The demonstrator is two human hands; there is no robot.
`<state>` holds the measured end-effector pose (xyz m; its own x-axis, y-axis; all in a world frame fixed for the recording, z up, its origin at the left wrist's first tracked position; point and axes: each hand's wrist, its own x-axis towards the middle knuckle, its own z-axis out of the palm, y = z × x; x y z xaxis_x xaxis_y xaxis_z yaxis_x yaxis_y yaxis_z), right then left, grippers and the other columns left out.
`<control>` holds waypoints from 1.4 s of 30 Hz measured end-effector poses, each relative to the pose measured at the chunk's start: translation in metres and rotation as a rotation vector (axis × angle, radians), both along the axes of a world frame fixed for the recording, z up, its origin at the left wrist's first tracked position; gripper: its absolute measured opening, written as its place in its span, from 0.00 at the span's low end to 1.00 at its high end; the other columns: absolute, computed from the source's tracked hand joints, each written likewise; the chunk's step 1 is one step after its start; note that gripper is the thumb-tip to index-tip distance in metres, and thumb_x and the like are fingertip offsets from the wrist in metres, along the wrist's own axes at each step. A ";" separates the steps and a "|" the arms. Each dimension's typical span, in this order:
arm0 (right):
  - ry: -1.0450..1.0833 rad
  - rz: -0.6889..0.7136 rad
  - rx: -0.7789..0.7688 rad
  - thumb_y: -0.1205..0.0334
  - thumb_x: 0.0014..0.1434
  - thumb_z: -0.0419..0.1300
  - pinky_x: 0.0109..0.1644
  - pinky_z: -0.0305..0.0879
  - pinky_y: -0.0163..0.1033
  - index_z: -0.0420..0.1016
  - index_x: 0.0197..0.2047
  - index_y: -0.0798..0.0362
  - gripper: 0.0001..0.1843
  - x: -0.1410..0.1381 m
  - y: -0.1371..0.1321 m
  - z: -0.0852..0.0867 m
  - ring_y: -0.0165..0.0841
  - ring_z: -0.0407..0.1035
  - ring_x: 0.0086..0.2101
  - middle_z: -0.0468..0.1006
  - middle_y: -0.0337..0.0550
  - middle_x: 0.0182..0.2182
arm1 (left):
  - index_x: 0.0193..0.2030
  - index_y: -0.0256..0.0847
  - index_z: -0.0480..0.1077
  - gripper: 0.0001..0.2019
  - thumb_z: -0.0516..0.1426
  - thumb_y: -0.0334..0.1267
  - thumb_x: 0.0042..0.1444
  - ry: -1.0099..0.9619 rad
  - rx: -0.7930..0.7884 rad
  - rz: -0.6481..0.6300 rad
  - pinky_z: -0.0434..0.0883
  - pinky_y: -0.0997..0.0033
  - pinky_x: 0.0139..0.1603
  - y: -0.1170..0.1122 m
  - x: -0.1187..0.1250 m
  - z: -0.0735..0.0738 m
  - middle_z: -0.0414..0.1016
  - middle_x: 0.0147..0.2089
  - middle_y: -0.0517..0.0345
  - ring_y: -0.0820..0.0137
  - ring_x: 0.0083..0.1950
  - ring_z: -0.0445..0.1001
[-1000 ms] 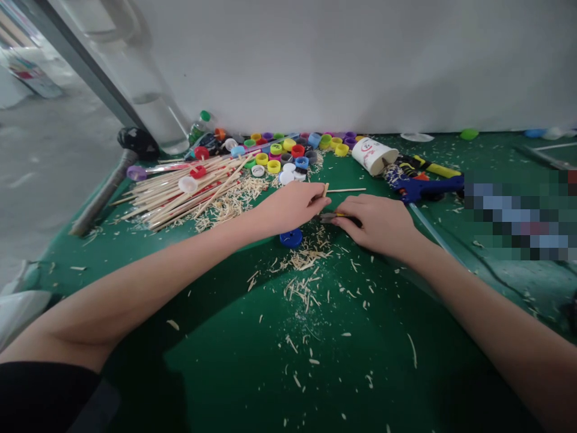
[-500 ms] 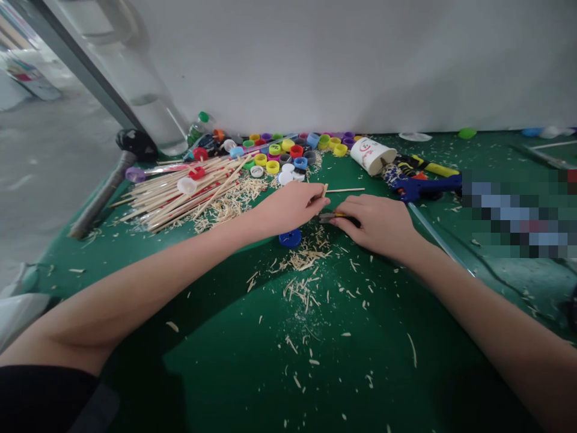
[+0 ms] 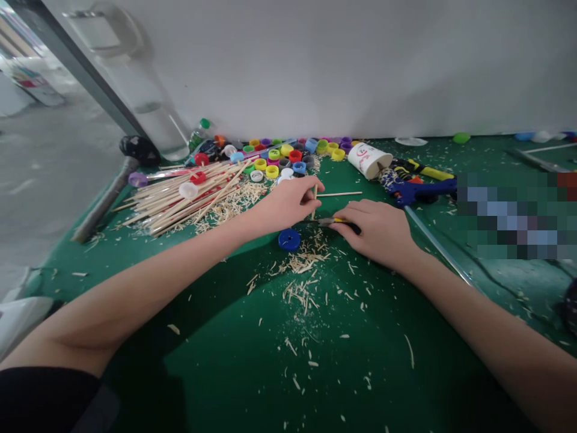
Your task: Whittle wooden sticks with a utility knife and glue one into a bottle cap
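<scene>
My left hand [image 3: 295, 201] pinches a short wooden stick [image 3: 315, 201] between thumb and fingers, held roughly upright above the table. Just to its right, my right hand [image 3: 376, 228] is closed around a utility knife [image 3: 332, 222] with a yellow and black handle. The blade points left toward the stick's lower end; whether they touch I cannot tell. Below my left hand lies a blue bottle cap [image 3: 289, 240] with a hole in its middle. Wood shavings [image 3: 304, 261] are scattered beside the cap. Behind the hands, a thin stick [image 3: 341, 194] rests on the table.
Wooden sticks [image 3: 180, 198] lie piled at the left, near many coloured bottle caps [image 3: 271, 171]. A hammer-like tool [image 3: 106, 198] lies along the left edge. At the right are a tipped paper cup [image 3: 367, 161], a blue glue gun [image 3: 419, 190] and a clear glue stick [image 3: 439, 246].
My left hand has turned and moved slightly left, so more of the upright stick shows and the knife blade is farther from the fingers. My right hand keeps its grip. The view has shifted slightly.
</scene>
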<state>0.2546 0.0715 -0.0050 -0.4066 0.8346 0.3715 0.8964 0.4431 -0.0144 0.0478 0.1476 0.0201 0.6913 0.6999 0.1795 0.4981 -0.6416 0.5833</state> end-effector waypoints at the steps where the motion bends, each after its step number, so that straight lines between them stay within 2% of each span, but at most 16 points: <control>1: 0.019 -0.003 0.016 0.53 0.65 0.53 0.34 0.57 0.38 0.77 0.37 0.50 0.14 0.001 -0.001 0.000 0.33 0.70 0.35 0.79 0.40 0.33 | 0.49 0.39 0.68 0.12 0.52 0.36 0.59 0.001 0.019 0.007 0.64 0.73 0.33 0.001 -0.001 0.000 0.76 0.34 0.59 0.75 0.33 0.70; 8: -0.043 -0.016 0.043 0.55 0.67 0.49 0.33 0.57 0.39 0.75 0.40 0.52 0.16 0.011 -0.002 0.002 0.34 0.69 0.36 0.78 0.43 0.34 | 0.56 0.40 0.60 0.17 0.51 0.36 0.60 0.022 -0.009 0.015 0.64 0.71 0.34 0.001 -0.002 0.000 0.75 0.32 0.60 0.72 0.33 0.72; 16: -0.047 -0.042 -0.017 0.54 0.66 0.49 0.29 0.54 0.39 0.75 0.41 0.51 0.15 0.009 -0.002 0.006 0.35 0.70 0.38 0.78 0.43 0.37 | 0.49 0.41 0.64 0.11 0.50 0.36 0.60 0.037 0.026 0.003 0.63 0.72 0.33 -0.001 -0.001 0.003 0.75 0.32 0.60 0.73 0.33 0.71; 33: -0.100 -0.009 -0.036 0.57 0.67 0.47 0.33 0.57 0.39 0.74 0.45 0.52 0.16 0.011 0.000 0.006 0.37 0.70 0.40 0.78 0.44 0.40 | 0.47 0.42 0.65 0.10 0.50 0.35 0.59 0.020 0.001 0.014 0.64 0.71 0.36 -0.002 -0.001 0.003 0.77 0.32 0.61 0.73 0.35 0.74; 42: -0.068 -0.055 -0.051 0.55 0.67 0.47 0.29 0.54 0.40 0.75 0.43 0.51 0.17 0.009 0.000 0.005 0.37 0.70 0.39 0.78 0.44 0.39 | 0.46 0.42 0.65 0.10 0.51 0.35 0.58 0.047 0.032 0.025 0.63 0.72 0.35 -0.003 0.000 0.003 0.76 0.33 0.60 0.73 0.35 0.73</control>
<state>0.2633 0.0710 0.0002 -0.3823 0.8738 0.3006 0.9191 0.3932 0.0260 0.0483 0.1442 0.0234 0.6818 0.7115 0.1698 0.5406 -0.6465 0.5383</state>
